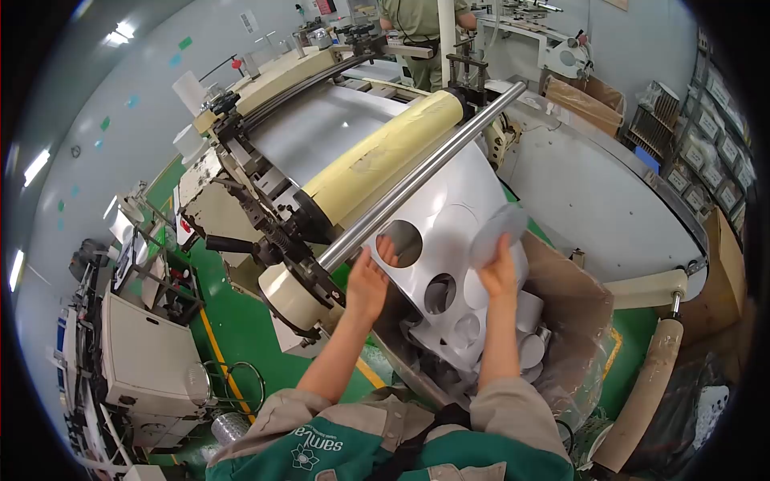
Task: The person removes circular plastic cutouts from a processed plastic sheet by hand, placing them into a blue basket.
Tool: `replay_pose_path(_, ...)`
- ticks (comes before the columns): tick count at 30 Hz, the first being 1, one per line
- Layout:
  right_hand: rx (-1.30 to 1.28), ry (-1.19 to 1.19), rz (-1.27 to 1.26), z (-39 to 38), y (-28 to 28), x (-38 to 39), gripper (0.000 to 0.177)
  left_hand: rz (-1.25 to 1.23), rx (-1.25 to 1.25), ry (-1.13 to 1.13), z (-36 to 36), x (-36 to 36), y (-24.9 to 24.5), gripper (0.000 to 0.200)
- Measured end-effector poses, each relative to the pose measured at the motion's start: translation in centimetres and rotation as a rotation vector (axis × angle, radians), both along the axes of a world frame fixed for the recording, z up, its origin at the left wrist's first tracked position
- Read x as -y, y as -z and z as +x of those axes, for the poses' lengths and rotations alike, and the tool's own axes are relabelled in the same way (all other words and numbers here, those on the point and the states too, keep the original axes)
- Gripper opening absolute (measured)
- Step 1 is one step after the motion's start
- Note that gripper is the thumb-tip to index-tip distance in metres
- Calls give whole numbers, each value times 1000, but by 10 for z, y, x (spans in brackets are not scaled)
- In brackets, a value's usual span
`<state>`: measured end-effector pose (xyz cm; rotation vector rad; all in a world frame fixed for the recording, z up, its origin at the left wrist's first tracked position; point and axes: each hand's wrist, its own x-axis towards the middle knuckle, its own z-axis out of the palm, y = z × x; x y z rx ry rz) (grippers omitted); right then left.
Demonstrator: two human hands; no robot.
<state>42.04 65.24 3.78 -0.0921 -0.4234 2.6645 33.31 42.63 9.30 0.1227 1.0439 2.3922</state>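
A white plastic sheet [475,183] comes down from the machine's yellow roller [389,152], with round holes cut through it and circle outlines marked in it. My left hand [369,279] is at the sheet's left edge beside the largest hole, fingers stretched out and holding nothing. On the right, my right hand [499,271] grips a round translucent disc [499,232] by its lower edge, in front of the sheet. It may be one disc or a thin stack; I cannot tell. Below, the sheet's lower end hangs into a plastic-lined cardboard box [571,293].
A steel bar [425,176] crosses before the roller. White offcuts [531,350] lie in the box. To the right stand a large curved metal panel [601,184] and a wrapped roll [642,397]. Another person [425,32] stands behind the machine. A white cabinet [152,349] is at left.
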Motion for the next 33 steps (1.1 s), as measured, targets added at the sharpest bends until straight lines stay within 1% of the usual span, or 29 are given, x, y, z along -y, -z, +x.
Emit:
replay_pose_path(1, -37, 47, -177, 8, -12, -3, 27, 43, 14, -13, -7, 3, -5, 43)
replay_pose_path(4, -70, 88, -101, 14, -31, -12, 27, 101, -2, -52, -23, 8, -10, 43)
replay_pose_path(5, -55, 111, -18, 12, -33, -14, 28, 124, -11, -45, -23, 9, -12, 43)
replay_pose_path(7, -30, 153, 144, 2, -41, -11, 30, 75, 3, -16, -20, 7, -11, 42)
replay_pose_path(8, 39, 161, 268, -2, -46, -7, 42, 52, 7, -4, -18, 5, -10, 42)
replay_pose_path(9, 65, 134, 371, -8, -49, -2, 41, 34, 54, 19, -13, 3, -10, 40)
replay_pose_path(11, 119, 79, 575, -20, -55, 6, 40, -44, 48, -15, -12, 2, -2, 39)
replay_pose_path(13, 217, 90, 773, -29, -67, 19, 35, -14, 7, -49, -15, -2, -1, 38)
replay_pose_path(15, 210, 16, 880, -35, -79, 31, 40, 17, -51, -66, -14, -6, 2, 38)
replay_pose_path(17, 324, 20, 1202, -62, -49, 28, 45, 52, -131, -60, -12, -12, 6, 39)
replay_pose_path(18, 384, 27, 1364, -71, -40, 27, 48, 3, -153, -7, -6, -13, 7, 40)
replay_pose_path(19, 477, -124, 1482, -48, -89, 39, 55, 7, -146, -13, 6, -16, 3, 40)
replay_pose_path(21, 282, -202, 1265, -55, -50, 39, 47, -35, -100, -23, 6, -13, 8, 42)
replay_pose_path(24, 266, -124, 752, -30, -16, 29, 40, 27, 24, -4, 5, -12, 2, 44)
replay_pose_path(26, 87, -21, 201, -16, 6, 7, 36, 50, -10, -30, 0, -7, -3, 45)
replay_pose_path(27, 49, -4, -8, -15, 25, -10, 39, 57, -23, -41, -3, -4, -5, 45)
replay_pose_path(29, 15, 26, 17, -2, -1, -13, 36, 26, -29, -61, -15, 0, -4, 43)
replay_pose_path(31, 3, 21, 122, 5, -28, -9, 36, 86, -19, -95, -18, 1, -11, 40)
replay_pose_path(33, 21, 33, 265, -1, -38, -5, 36, 78, -13, -97, -17, 0, -15, 39)
